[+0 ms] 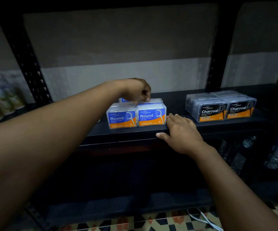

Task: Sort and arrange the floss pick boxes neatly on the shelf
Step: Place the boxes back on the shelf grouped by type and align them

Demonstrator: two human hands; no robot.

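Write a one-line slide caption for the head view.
Left hand reaches over blue Round floss boxes; right hand rests flat on the shelf beside them, Charcoal boxes grouped apart.

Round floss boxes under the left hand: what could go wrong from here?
1. The left hand grips a rear Round box from above; shifting it may nudge the front Round boxes, which stand near the shelf edge.
2. The right hand, flat beside them, blocks only one side.
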